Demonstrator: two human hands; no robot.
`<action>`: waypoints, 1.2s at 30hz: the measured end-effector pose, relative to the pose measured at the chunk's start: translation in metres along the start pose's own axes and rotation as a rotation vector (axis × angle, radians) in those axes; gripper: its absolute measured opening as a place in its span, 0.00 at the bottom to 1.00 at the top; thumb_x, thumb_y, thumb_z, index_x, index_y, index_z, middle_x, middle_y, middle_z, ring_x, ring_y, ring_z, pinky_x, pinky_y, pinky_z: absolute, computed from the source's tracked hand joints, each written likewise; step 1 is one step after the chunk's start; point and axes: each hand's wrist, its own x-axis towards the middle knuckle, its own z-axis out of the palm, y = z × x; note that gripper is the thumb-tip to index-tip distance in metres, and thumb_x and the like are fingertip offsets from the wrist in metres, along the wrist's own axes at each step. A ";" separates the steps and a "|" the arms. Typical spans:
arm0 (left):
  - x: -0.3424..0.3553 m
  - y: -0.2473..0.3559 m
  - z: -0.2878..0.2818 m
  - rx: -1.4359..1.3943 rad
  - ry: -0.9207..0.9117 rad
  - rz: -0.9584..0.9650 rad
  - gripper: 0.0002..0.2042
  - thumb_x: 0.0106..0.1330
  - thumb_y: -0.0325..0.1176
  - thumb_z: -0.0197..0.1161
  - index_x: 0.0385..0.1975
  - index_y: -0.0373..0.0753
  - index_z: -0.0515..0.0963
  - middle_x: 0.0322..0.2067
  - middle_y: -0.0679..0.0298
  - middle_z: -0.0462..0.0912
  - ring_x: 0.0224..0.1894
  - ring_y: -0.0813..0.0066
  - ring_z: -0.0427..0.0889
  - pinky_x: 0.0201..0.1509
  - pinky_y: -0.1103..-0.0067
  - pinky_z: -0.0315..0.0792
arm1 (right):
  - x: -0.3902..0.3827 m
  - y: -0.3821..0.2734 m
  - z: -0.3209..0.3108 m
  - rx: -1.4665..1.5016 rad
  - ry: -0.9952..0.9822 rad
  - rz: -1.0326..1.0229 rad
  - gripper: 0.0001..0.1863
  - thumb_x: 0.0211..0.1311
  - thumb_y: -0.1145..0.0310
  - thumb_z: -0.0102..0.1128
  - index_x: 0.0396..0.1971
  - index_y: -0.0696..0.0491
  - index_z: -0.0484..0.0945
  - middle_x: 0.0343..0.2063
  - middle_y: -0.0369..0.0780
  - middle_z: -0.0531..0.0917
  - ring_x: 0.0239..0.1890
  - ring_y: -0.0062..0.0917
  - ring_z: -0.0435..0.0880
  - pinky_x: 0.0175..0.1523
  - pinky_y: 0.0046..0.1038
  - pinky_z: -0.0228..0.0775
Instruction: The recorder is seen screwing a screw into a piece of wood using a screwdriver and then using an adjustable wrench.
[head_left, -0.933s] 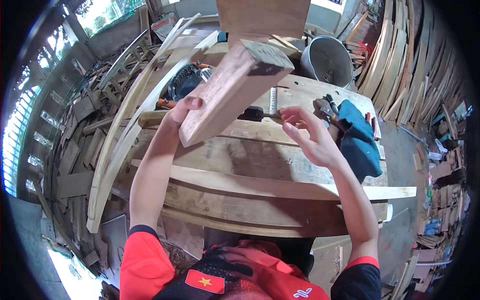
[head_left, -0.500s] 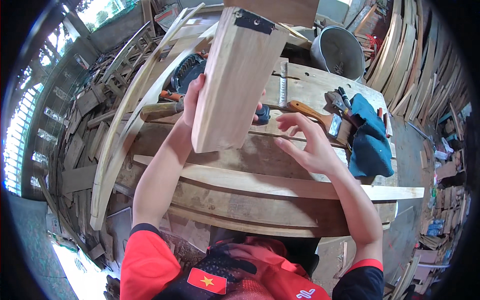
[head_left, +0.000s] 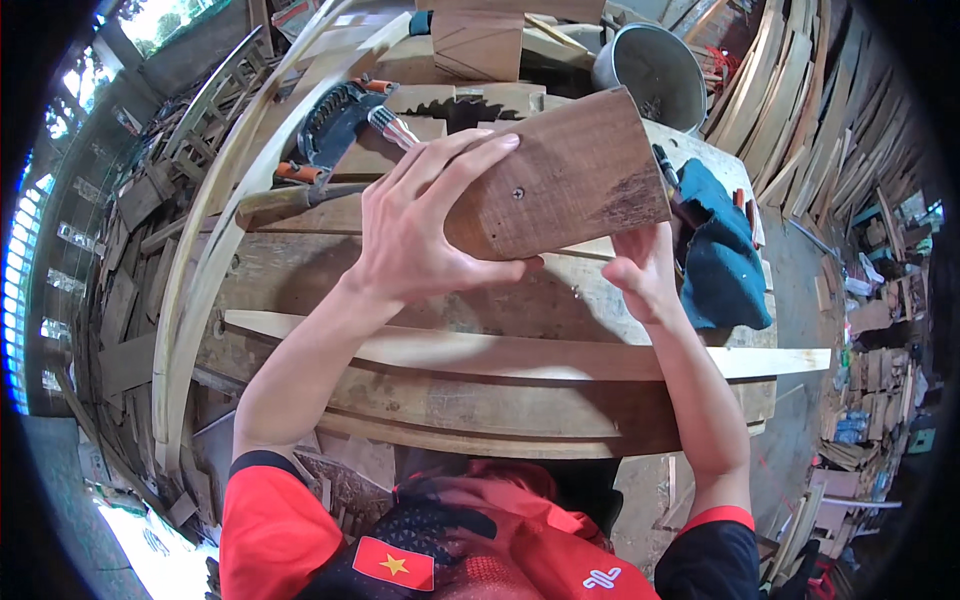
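A thick wooden block (head_left: pixel 575 175) is held up above the workbench (head_left: pixel 290 265), its brown face, with a screw in it, turned up toward me. My left hand (head_left: pixel 410 220) grips the block's left end, fingers over the top and thumb along the lower edge. At the lower right corner of the block is my right hand (head_left: pixel 648 275). Its thumb stands apart, and the other fingers are mostly hidden behind the block. Below both hands a long pale wood strip (head_left: pixel 500 355) lies across the bench.
Left of the block are a wooden-handled tool (head_left: pixel 275 204), a black curved case (head_left: pixel 335 125) and long curved strips (head_left: pixel 215 275). A blue cloth (head_left: pixel 720 265) lies on the right. A metal bucket (head_left: pixel 655 75) stands behind, near stacked planks (head_left: pixel 790 110).
The block has turned from steeply upright with its pale side showing to slanting with its brown face up. My left hand now grips its left end; my right hand has come to its lower right corner.
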 end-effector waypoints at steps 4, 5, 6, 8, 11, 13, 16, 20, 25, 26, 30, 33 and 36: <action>-0.004 -0.003 0.005 0.004 -0.058 0.020 0.44 0.37 0.49 0.84 0.62 0.51 0.78 0.61 0.61 0.79 0.57 0.59 0.83 0.60 0.65 0.79 | 0.007 -0.018 0.017 -0.090 0.081 0.104 0.31 0.56 0.67 0.81 0.56 0.62 0.77 0.48 0.42 0.86 0.49 0.27 0.86 0.56 0.31 0.80; -0.003 -0.003 0.006 0.008 -0.061 0.049 0.41 0.39 0.48 0.84 0.61 0.50 0.78 0.62 0.61 0.79 0.57 0.59 0.82 0.61 0.65 0.78 | 0.009 -0.020 0.019 -0.036 0.077 0.178 0.28 0.59 0.68 0.79 0.54 0.63 0.77 0.46 0.43 0.86 0.46 0.26 0.86 0.51 0.31 0.83; -0.003 -0.003 0.007 0.012 -0.064 0.077 0.39 0.42 0.47 0.83 0.60 0.50 0.79 0.62 0.61 0.78 0.58 0.59 0.82 0.61 0.65 0.78 | 0.011 -0.020 0.020 0.019 0.072 0.251 0.25 0.61 0.69 0.76 0.53 0.63 0.77 0.45 0.43 0.86 0.43 0.26 0.87 0.45 0.30 0.85; -0.001 -0.004 0.008 -0.027 -0.071 0.106 0.33 0.47 0.44 0.81 0.57 0.49 0.81 0.62 0.61 0.79 0.58 0.59 0.82 0.61 0.65 0.78 | 0.011 -0.020 0.020 0.002 0.091 0.236 0.23 0.63 0.70 0.74 0.53 0.64 0.77 0.43 0.44 0.86 0.41 0.25 0.87 0.40 0.30 0.86; 0.001 -0.014 0.007 -0.084 -0.085 0.139 0.22 0.55 0.38 0.77 0.52 0.47 0.85 0.61 0.57 0.80 0.59 0.57 0.81 0.62 0.65 0.76 | 0.009 -0.016 0.020 0.008 0.109 0.244 0.22 0.62 0.70 0.75 0.52 0.63 0.78 0.41 0.42 0.86 0.41 0.25 0.87 0.40 0.30 0.86; 0.000 -0.017 0.003 -0.106 -0.105 0.139 0.17 0.59 0.35 0.75 0.49 0.45 0.86 0.61 0.54 0.80 0.59 0.55 0.81 0.63 0.66 0.75 | 0.008 -0.016 0.019 -0.019 0.100 0.215 0.23 0.62 0.69 0.75 0.52 0.63 0.77 0.41 0.42 0.86 0.41 0.25 0.87 0.40 0.29 0.86; 0.002 -0.014 -0.001 -0.172 -0.075 0.124 0.11 0.62 0.28 0.69 0.44 0.43 0.87 0.60 0.55 0.81 0.56 0.59 0.82 0.60 0.68 0.76 | 0.002 -0.015 0.018 -0.076 0.094 0.208 0.27 0.59 0.67 0.78 0.54 0.63 0.76 0.42 0.41 0.86 0.43 0.24 0.86 0.45 0.29 0.84; 0.020 -0.031 -0.009 -0.274 0.121 -0.164 0.09 0.66 0.32 0.69 0.43 0.41 0.84 0.45 0.60 0.88 0.43 0.67 0.87 0.48 0.73 0.80 | -0.007 -0.008 -0.008 -0.290 0.082 -0.068 0.37 0.49 0.58 0.85 0.55 0.61 0.76 0.44 0.38 0.85 0.46 0.22 0.83 0.56 0.28 0.76; 0.034 -0.135 -0.044 0.330 -0.490 -0.941 0.37 0.67 0.76 0.47 0.32 0.46 0.90 0.28 0.68 0.90 0.40 0.68 0.90 0.51 0.69 0.78 | 0.000 -0.022 -0.024 -0.209 -0.151 0.130 0.42 0.46 0.48 0.82 0.53 0.65 0.76 0.43 0.40 0.84 0.47 0.23 0.82 0.55 0.29 0.75; 0.043 -0.132 -0.037 0.409 -0.603 -1.020 0.41 0.63 0.80 0.45 0.31 0.47 0.90 0.27 0.69 0.90 0.40 0.68 0.90 0.52 0.68 0.78 | 0.001 -0.026 -0.027 -0.218 -0.218 0.194 0.41 0.47 0.49 0.81 0.53 0.65 0.77 0.43 0.40 0.84 0.47 0.24 0.82 0.56 0.29 0.74; 0.065 -0.111 -0.010 0.471 -0.701 -1.071 0.39 0.56 0.82 0.52 0.28 0.48 0.91 0.27 0.69 0.90 0.42 0.68 0.90 0.52 0.70 0.78 | 0.006 -0.045 -0.026 -0.373 -0.456 0.762 0.37 0.52 0.48 0.79 0.51 0.65 0.81 0.39 0.42 0.87 0.38 0.25 0.85 0.46 0.31 0.78; 0.052 -0.139 0.004 0.533 -0.579 -0.952 0.26 0.56 0.67 0.67 0.27 0.49 0.90 0.25 0.68 0.89 0.39 0.69 0.90 0.46 0.72 0.79 | 0.001 -0.047 -0.001 -0.673 -0.762 0.494 0.37 0.56 0.36 0.71 0.40 0.62 0.86 0.25 0.46 0.87 0.30 0.31 0.87 0.39 0.35 0.78; 0.037 -0.162 -0.008 0.358 -0.558 -1.004 0.23 0.57 0.65 0.68 0.26 0.49 0.90 0.24 0.66 0.89 0.35 0.68 0.90 0.42 0.71 0.80 | -0.001 -0.053 0.029 -0.763 -0.865 0.428 0.39 0.58 0.32 0.66 0.33 0.61 0.86 0.22 0.48 0.85 0.28 0.39 0.86 0.39 0.40 0.77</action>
